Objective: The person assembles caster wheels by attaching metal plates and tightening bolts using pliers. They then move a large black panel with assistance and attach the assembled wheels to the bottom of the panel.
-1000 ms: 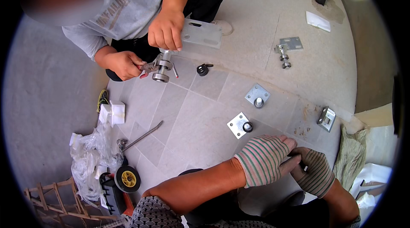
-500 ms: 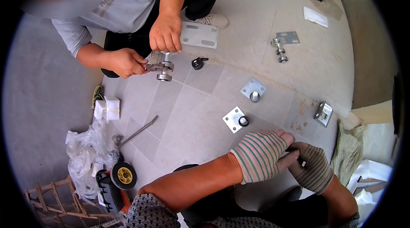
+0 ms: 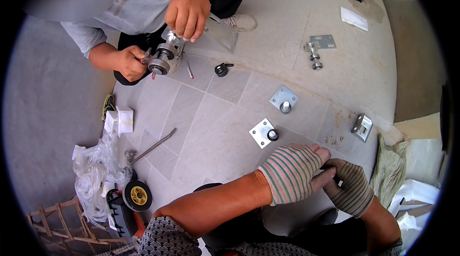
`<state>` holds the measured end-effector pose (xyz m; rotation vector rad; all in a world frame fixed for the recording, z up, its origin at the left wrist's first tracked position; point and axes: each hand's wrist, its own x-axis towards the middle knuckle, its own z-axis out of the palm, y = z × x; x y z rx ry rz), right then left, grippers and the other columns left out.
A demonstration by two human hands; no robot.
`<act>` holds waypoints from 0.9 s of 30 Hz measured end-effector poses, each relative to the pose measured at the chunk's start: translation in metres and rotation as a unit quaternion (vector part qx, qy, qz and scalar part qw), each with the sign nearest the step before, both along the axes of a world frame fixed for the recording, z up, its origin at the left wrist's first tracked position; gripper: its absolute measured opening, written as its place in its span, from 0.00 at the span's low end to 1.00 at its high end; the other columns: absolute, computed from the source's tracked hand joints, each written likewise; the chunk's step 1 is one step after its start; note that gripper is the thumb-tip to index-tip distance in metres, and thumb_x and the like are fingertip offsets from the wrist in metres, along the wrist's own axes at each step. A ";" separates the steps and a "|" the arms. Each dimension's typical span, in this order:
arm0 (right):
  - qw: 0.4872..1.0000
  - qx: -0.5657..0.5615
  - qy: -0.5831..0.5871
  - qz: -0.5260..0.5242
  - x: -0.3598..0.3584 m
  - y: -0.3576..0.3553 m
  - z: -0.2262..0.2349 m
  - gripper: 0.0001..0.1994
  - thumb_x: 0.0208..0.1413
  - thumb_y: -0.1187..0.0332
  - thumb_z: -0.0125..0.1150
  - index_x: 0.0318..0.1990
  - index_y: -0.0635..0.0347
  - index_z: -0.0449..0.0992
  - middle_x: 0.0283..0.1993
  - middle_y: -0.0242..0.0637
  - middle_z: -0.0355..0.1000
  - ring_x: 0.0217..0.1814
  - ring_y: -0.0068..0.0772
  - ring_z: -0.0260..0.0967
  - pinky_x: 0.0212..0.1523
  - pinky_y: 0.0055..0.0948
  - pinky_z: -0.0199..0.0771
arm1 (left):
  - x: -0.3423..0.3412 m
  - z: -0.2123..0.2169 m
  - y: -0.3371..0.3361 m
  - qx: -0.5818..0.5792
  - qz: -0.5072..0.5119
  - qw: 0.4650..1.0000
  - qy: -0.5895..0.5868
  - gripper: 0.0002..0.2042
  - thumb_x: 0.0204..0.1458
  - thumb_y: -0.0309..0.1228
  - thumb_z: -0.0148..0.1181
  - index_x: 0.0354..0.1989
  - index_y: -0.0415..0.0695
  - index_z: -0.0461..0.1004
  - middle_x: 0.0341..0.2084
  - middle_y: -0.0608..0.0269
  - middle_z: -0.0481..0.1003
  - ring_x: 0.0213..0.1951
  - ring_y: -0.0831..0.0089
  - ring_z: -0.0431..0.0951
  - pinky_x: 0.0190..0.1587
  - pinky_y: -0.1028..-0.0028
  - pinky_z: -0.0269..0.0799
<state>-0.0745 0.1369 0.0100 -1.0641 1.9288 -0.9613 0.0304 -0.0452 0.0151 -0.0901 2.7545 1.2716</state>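
Head cam: striped knit-gloved left hand [image 3: 291, 173] & right hand [image 3: 349, 186] grip closed together, held item hidden.

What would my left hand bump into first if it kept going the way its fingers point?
The left hand points right, and its fingertips already meet the right hand, which pinches a small part too hidden to identify. Nothing else lies between them.
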 end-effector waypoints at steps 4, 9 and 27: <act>1.000 0.001 0.005 0.006 0.001 0.002 -0.001 0.13 0.58 0.71 0.61 0.49 0.65 0.74 0.35 0.46 0.77 0.34 0.42 0.77 0.36 0.34 0.77 | 0.001 0.002 0.001 -0.005 -0.002 1.000 -0.005 0.18 0.60 0.42 0.57 0.42 0.35 0.74 0.31 0.46 0.78 0.36 0.49 0.80 0.40 0.60 0.77; 1.000 -0.012 0.015 0.005 0.002 0.002 -0.001 0.13 0.58 0.71 0.61 0.49 0.64 0.74 0.35 0.46 0.76 0.32 0.42 0.77 0.35 0.34 0.77 | 0.001 0.003 0.000 -0.009 -0.006 1.000 -0.004 0.18 0.61 0.42 0.57 0.42 0.35 0.74 0.30 0.46 0.77 0.35 0.49 0.80 0.39 0.59 0.76; 1.000 -0.013 0.005 0.002 0.003 0.004 -0.004 0.13 0.57 0.71 0.61 0.49 0.63 0.75 0.36 0.47 0.77 0.35 0.46 0.77 0.38 0.36 0.78 | 0.002 0.001 0.003 -0.009 -0.004 1.000 -0.005 0.19 0.60 0.42 0.57 0.45 0.35 0.74 0.34 0.44 0.78 0.38 0.48 0.80 0.42 0.58 0.76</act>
